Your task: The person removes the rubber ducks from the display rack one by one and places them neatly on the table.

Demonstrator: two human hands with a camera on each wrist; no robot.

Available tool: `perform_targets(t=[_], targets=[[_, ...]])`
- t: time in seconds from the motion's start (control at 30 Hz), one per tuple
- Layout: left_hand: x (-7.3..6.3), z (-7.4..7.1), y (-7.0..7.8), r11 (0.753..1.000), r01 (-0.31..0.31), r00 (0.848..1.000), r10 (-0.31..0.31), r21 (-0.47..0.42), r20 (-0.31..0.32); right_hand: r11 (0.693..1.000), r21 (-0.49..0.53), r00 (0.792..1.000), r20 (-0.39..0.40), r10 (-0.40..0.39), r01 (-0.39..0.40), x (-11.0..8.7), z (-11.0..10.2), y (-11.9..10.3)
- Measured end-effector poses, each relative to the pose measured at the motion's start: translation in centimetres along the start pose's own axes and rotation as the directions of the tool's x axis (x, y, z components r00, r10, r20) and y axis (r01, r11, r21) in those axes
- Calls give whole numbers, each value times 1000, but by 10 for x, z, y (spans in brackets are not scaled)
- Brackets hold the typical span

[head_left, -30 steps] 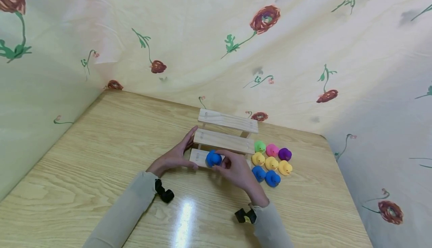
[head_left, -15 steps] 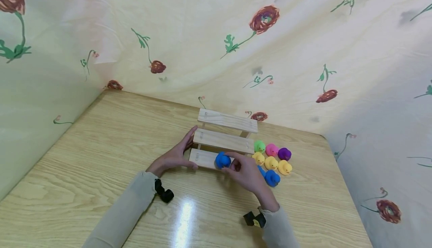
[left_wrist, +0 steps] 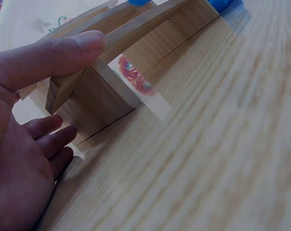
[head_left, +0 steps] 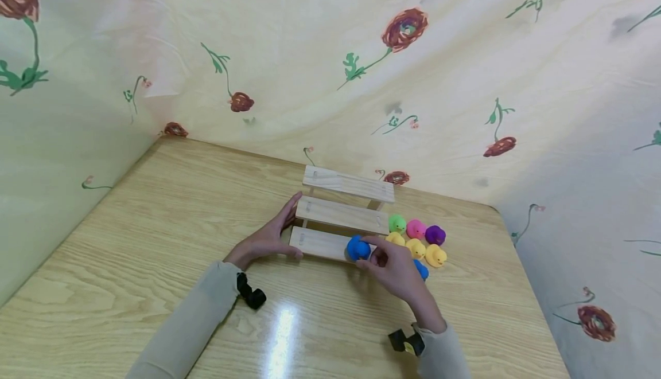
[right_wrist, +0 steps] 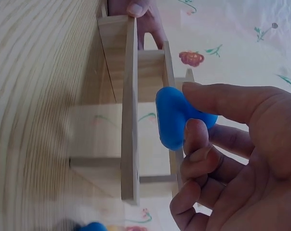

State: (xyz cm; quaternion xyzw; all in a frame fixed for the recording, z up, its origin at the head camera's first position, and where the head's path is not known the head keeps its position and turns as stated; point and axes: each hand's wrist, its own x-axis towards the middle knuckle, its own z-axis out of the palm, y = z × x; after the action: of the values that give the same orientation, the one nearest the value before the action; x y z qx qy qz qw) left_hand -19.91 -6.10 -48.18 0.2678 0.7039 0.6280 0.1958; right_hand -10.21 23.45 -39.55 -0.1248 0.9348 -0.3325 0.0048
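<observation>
A three-step wooden rack (head_left: 320,242) stands on the table. My right hand (head_left: 395,270) pinches a blue rubber duck (head_left: 358,248) between thumb and fingers, over the right part of the lowest step. In the right wrist view a narrow gap shows between the duck (right_wrist: 172,120) and that step's board (right_wrist: 129,110). My left hand (head_left: 268,238) is spread against the rack's left end. Its thumb (left_wrist: 90,41) lies on the front board's edge, and the other fingers reach along the side panel (left_wrist: 95,103).
Right of the rack, more rubber ducks sit in rows: green (head_left: 397,223), pink (head_left: 416,229) and purple (head_left: 435,235) at the back, several yellow (head_left: 436,256) in front. A blue one (head_left: 422,270) is partly hidden by the right hand. A flowered cloth (head_left: 310,81) hangs behind.
The right hand has carried the blue duck rightward along the lowest step, from near its left part to its right part. My left hand has stayed put.
</observation>
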Motion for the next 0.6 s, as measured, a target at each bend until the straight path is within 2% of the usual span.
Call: perform_targets(t=[0.3, 0.43, 0.6], targets=[[0, 0, 2, 1000, -12, 1000, 12, 0, 2, 1000, -29, 999, -52, -13, 12, -14, -15, 13], [0, 1, 3, 1000, -30, 1000, 30, 3, 6, 999, -47, 997, -74, 5, -8, -20, -23, 21], [0, 1, 4, 1000, -21, 1000, 21, 2, 5, 998, -49, 995, -93, 38, -43, -27, -31, 29]])
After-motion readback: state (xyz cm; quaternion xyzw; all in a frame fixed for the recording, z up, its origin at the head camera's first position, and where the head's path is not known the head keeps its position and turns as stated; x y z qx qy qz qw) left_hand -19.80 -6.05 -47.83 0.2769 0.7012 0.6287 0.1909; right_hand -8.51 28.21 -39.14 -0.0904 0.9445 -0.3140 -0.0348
